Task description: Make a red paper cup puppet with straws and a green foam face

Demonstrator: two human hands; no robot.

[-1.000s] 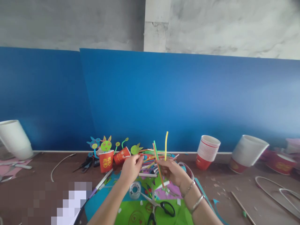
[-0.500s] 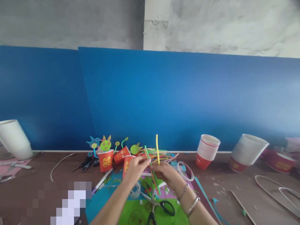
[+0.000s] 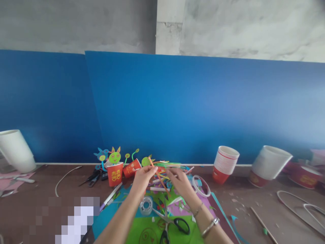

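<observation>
An orange straw point(image 3: 159, 176) slants down to the right from my left hand point(image 3: 144, 178), whose thumb and fingers pinch its upper part. My right hand point(image 3: 179, 181) reaches palm-down to the near side of a pile of coloured straws point(image 3: 175, 165), fingers stretched out at the straws. A yellow straw point(image 3: 165, 177) lies just by its fingertips. Below the hands, scissors with black handles point(image 3: 167, 222) rest spread on green paper point(image 3: 137, 227). A roll of clear tape point(image 3: 146, 205) is under my left wrist.
Red paper cups point(image 3: 115, 174) with cut-paper animal figures point(image 3: 114, 157) stand or lie behind on the left. A purple marker point(image 3: 110, 197) lies near them. To the right are a white ring point(image 3: 207, 189), stacked cups point(image 3: 225, 164), larger wrapped cups point(image 3: 269, 164) and a thin stick point(image 3: 262, 223).
The green and yellow straws no longer stand up between my hands. My right hand has moved onto the straw pile; my left hand has shifted slightly left, keeping the orange straw.
</observation>
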